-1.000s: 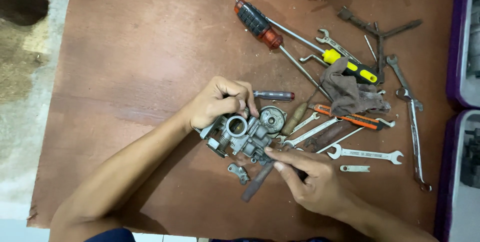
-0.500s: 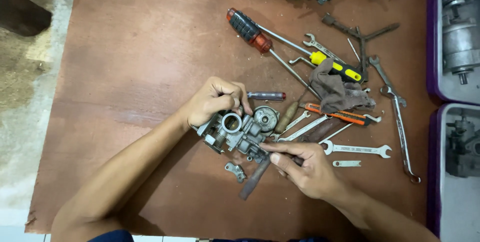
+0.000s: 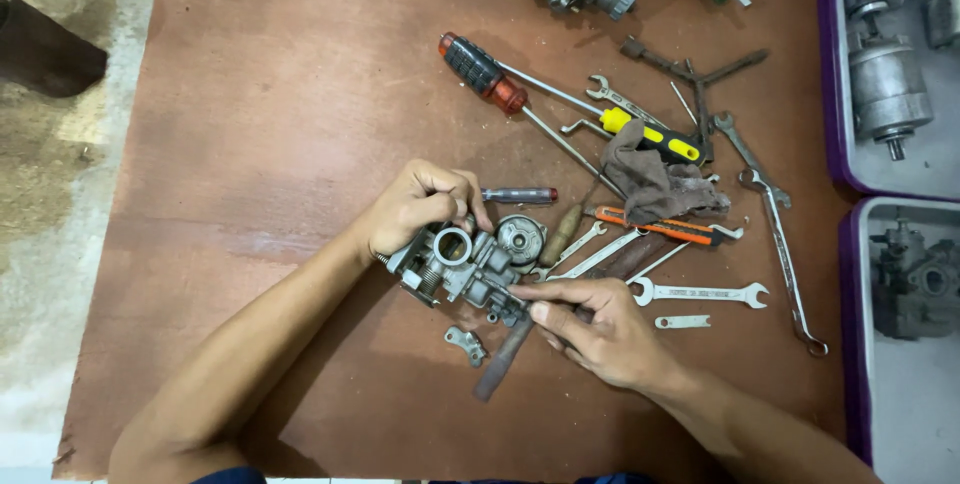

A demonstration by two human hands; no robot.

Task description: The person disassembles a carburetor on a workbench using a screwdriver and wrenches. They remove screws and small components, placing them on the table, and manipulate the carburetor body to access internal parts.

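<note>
Near the middle of the brown board (image 3: 280, 94), a grey metal carburettor (image 3: 458, 266) with a round open bore is lain, gripped from above by the left hand (image 3: 420, 206). Its lower edge is pinched by the right hand (image 3: 600, 329); spanners (image 3: 700, 294) are scattered just beside.

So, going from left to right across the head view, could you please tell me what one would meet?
Left hand → carburetor → right hand → brown rag → long spanner → purple-rimmed trays.
</note>
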